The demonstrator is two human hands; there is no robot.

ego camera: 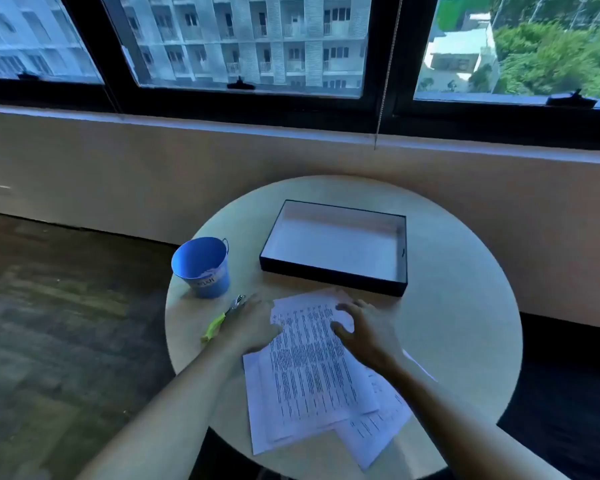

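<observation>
Printed sheets (309,375) lie under right hand (369,332), beside left hand (253,323), all fingers relaxed

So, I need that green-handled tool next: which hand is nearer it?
Left. The left hand lies right beside the green-handled tool; the right hand rests on the papers, farther off.

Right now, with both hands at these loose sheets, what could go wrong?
The sheets lie fanned and askew, so squaring them could crease corners. The lowest sheet nears the table edge and might slide off. The green-handled tool lies beside the left hand; a sweep could knock it toward the blue bucket.
</observation>
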